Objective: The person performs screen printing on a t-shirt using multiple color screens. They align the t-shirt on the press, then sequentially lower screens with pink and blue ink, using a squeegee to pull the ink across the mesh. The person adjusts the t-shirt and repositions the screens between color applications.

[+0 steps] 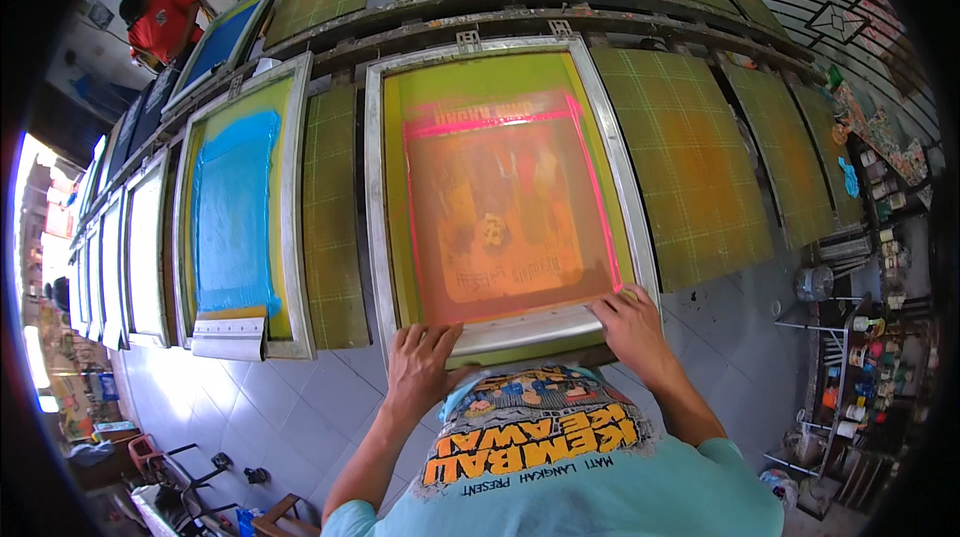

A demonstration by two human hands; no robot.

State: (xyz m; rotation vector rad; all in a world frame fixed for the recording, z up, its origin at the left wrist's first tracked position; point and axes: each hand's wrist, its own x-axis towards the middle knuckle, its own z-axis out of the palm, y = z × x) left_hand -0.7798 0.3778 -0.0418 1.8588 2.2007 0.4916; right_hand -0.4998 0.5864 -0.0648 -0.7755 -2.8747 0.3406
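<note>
Fingers (430, 337) at near edge of frame (377, 157)

the rectangular silver screen frame (379, 167) is extending from near to far at mid-scene. its mesh (490, 187) is showing yellow-green borders around a translucent pink-brown field. bright pink ink (440, 130) is crossing the field's far end and lining its right side. a silver bar (525, 327) is spanning the near end.
</note>
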